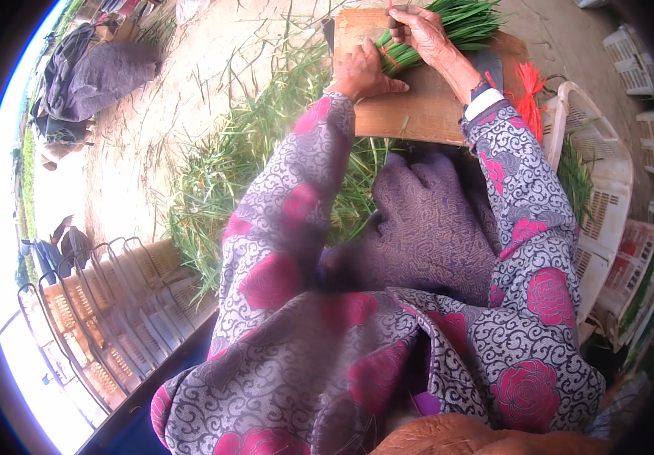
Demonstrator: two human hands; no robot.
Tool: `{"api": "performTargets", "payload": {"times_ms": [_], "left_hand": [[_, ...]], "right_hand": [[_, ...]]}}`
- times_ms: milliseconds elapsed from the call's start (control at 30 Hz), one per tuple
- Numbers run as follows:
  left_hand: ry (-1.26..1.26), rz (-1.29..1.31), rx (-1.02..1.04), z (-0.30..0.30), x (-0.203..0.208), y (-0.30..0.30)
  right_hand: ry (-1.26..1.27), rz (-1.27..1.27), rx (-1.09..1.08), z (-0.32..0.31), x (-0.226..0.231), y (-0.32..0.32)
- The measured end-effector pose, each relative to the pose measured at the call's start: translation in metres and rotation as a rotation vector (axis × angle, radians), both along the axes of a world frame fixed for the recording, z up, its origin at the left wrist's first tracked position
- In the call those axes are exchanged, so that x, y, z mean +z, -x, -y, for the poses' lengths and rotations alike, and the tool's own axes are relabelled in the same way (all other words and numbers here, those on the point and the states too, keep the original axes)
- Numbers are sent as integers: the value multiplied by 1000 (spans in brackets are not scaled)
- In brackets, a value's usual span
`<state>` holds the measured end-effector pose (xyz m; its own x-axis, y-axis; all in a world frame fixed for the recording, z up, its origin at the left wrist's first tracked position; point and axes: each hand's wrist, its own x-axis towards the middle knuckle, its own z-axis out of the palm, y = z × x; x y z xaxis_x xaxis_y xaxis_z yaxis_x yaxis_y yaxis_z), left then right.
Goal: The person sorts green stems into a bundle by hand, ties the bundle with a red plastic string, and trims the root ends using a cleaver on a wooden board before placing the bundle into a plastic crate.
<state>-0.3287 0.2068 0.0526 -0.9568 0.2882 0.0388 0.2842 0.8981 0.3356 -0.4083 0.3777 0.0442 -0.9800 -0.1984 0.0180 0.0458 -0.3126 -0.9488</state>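
A bunch of long green leaves, which look like chives (459, 24), lies on a wooden board (410, 120). A thin red tie (389, 58) goes round the bunch near its left end. My left hand (363, 72) grips that end, its fingers curled against the stalks and its thumb stretched out below over the board. Above the bunch, my right hand (420, 35) is closed in a pinch on a red strand of the tie. Part of the bunch is hidden behind my right hand and wrist.
Loose green leaves and trimmings (228, 182) are heaped left of the board. A clump of red ties (530, 91) hangs at its right edge, beside a pale plastic crate (607, 182). More crates (630, 64) stand far right. Stacked crates with metal handles (115, 318) are lower left.
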Motion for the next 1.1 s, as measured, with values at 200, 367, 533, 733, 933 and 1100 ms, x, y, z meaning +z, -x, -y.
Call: {"api": "performTargets", "payload": {"times_ms": [200, 367, 533, 733, 933, 1100], "left_hand": [[-134, -122, 16, 6, -40, 8], [-27, 14, 13, 4, -29, 19], [201, 46, 48, -19, 9, 21], [0, -6, 26, -17, -19, 34], [26, -22, 39, -11, -27, 36], [-9, -151, 9, -18, -34, 26]], "right_hand": [[272, 149, 20, -5, -26, 14], [-7, 100, -172, 8, -20, 15], [-280, -21, -129, 30, 25, -25], [-129, 18, 30, 19, 9, -66], [-165, 144, 102, 2, -5, -94], [-125, 228, 124, -14, -25, -105]]}}
